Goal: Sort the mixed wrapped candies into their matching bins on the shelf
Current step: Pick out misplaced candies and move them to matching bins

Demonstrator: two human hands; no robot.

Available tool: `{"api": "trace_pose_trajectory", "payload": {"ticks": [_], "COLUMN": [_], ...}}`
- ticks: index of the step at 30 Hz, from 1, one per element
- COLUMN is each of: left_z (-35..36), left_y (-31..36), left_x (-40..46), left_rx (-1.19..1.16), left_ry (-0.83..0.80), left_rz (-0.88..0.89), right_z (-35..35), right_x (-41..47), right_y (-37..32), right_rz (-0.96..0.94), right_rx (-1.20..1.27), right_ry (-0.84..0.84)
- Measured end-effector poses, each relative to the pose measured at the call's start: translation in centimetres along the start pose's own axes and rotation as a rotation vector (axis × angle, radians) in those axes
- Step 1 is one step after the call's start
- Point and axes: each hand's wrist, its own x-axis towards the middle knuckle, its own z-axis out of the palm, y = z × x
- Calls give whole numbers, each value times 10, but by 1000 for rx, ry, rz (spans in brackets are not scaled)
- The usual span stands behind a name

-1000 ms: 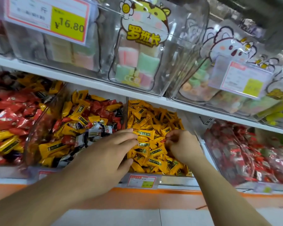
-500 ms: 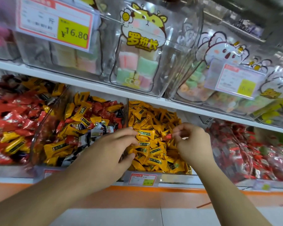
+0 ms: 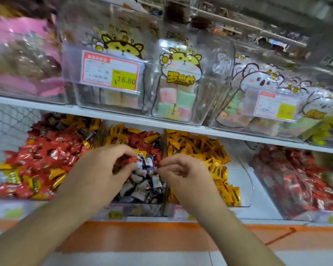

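Both hands have shifted from the yellow-candy bin (image 3: pixel 202 160) to the mixed bin (image 3: pixel 140 177); left hand (image 3: pixel 102 169) and right hand (image 3: pixel 178 169) each pinch red candies. Risk: loose pinches dropping wrappers back.

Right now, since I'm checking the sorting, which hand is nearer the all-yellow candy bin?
Right. The right hand hovers beside the all-yellow candy bin; the left hand is over the mixed bin.

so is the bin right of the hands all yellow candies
Yes, the bin just right of the right hand shows only yellow wrapped candies, with no red or white wrappers visible among them.
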Motion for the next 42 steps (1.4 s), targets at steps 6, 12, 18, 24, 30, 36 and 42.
{"api": "trace_pose_trajectory", "payload": {"ticks": [6, 12, 18, 24, 30, 36, 42], "left_z": [-42, -20, 44, 74, 72, 74, 76], "left_y": [-65, -37, 13, 23, 25, 30, 29], "left_x": [24, 16, 9, 9, 5, 1, 2], "left_rx": [256, 177, -2, 95, 91, 124, 116], "left_ry": [256, -15, -387, -522, -509, -528, -529], "left_rz": [-251, -131, 139, 228, 216, 206, 211], "right_z": [1, -42, -32, -79, -113, -127, -135], "right_x": [0, 51, 104, 90, 71, 65, 51], "right_y": [6, 45, 86, 103, 110, 97, 83], "right_rz": [-136, -100, -21, -24, -11, 75, 227], "right_rx": [-304, -710, -885, -900, -868, -851, -830], "right_ry": [79, 124, -210, -188, -218, -272, -504]}}
